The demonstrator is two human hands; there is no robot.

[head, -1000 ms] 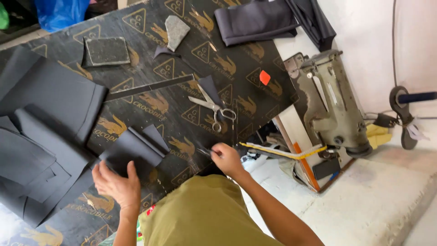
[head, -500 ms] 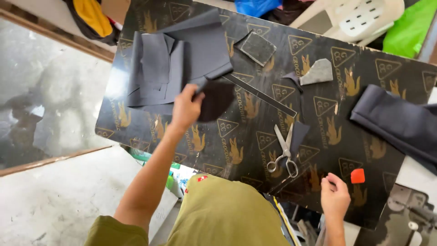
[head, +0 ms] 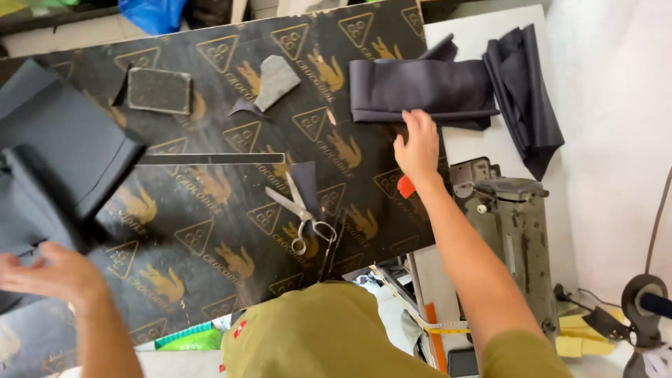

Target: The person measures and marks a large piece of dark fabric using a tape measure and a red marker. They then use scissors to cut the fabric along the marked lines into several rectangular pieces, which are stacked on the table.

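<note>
A dark patterned board covers most of the view, its near edge hidden behind the person's olive cap. At its left lies a stack of grey fabric panels, cut off by the frame edge, so its full extent cannot be made out. A folded dark cloth bundle sits at the board's far right corner, with another dark cloth draped just beside it on the white table. A grey sewing machine stands to the right, its base partly hidden by the right forearm. The right hand reaches out with fingers spread, fingertips touching the folded bundle's near edge, gripping nothing. The left hand is loosely open, resting on the fabric stack's near edge. Scissors lie mid-board, untouched.
</note>
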